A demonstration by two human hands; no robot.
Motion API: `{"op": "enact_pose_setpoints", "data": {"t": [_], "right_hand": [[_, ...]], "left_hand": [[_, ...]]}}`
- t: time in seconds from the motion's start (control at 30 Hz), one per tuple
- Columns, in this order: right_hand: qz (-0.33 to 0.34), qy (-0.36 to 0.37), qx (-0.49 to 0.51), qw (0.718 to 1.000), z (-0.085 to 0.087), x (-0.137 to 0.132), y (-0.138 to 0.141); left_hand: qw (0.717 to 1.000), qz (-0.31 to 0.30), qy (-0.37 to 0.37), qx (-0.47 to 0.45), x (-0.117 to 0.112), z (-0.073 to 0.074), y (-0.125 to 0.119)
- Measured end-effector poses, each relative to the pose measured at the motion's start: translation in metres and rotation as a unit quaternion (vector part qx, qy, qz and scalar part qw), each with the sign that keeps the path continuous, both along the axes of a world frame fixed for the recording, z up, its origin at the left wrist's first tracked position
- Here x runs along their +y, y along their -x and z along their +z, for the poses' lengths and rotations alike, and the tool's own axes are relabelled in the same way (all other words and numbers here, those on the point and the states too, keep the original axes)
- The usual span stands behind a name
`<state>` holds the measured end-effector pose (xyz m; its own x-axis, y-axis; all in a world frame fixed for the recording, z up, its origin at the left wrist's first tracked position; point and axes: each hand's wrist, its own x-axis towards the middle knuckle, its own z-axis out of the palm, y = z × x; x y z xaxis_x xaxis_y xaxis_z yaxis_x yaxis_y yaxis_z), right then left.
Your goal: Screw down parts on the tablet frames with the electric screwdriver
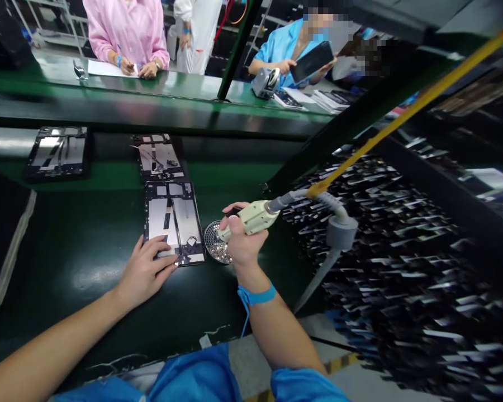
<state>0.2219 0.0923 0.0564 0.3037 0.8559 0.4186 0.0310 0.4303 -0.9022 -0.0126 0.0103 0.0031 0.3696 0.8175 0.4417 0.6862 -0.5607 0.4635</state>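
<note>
- Far left — a dark open panel (57, 152) lies flat on the green desk (88, 245), well apart from my hands.
- Left hand (145, 272): I see it palm down, fingers spread, pressing on the near left corner of the tablet chassis (174, 220) that lies flat in front of me.
- Beyond that chassis, touching or just beside its far edge, a second chassis (157, 156) lies on the same desk.
- A round perforated dish (216, 243) sits just right of the near chassis, under my right fist.
- Right hand (241, 240): closed around the cream electric screwdriver (255, 216), tip pointing down and left over the dish; a blue wrist strap (255, 295) circles the wrist.
- Right — a yellow cord (411, 106) and grey hose (333, 204) run off the tool's rear.
- Across the desk, a person in pink (128, 33) writes on paper.
</note>
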Motion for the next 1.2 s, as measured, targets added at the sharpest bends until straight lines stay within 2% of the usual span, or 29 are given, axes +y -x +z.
{"op": "enact_pose_setpoints", "data": {"t": [0.3,1.0,1.1,1.2], "right_hand": [[-0.054,-0.004,-0.002,0.999,-0.003,0.005,-0.003],[-0.067,0.014,-0.007,0.998,-0.01,0.01,-0.006],[-0.063,0.013,0.001,0.998,-0.007,0.009,-0.007],[-0.053,-0.014,0.02,0.998,0.004,0.006,-0.003]], "left_hand": [[1.0,-0.01,0.012,0.005,-0.001,-0.002,0.002],[0.999,-0.014,0.027,0.01,-0.002,0.002,0.002],[1.0,-0.012,0.028,0.008,-0.002,0.001,0.002],[1.0,-0.007,0.025,0.002,-0.001,0.0,0.001]]}}
